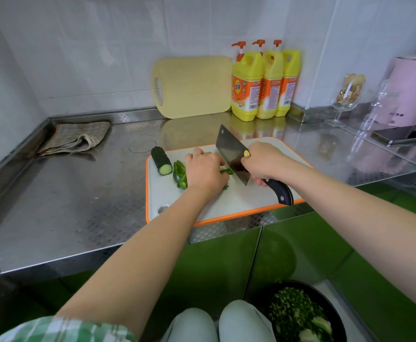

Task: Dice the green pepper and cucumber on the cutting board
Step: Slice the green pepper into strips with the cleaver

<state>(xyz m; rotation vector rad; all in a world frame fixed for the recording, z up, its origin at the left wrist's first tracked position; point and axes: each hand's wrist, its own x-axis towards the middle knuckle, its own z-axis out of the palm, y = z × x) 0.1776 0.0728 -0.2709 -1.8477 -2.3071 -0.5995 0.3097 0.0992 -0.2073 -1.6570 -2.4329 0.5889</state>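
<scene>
R hand (263, 164): fingers grip cleaver (230, 154) | L hand (205, 171): fingers curled on green pepper (179, 172) | cucumber (161, 160) beside

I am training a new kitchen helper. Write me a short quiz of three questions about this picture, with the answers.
1. True or false: the cucumber is already diced.
2. Which vegetable does the left hand hold down on the cutting board?
3. The right hand grips: A a cloth, B a knife, C a bottle.
Key: 1 false; 2 the green pepper; 3 B.
</scene>
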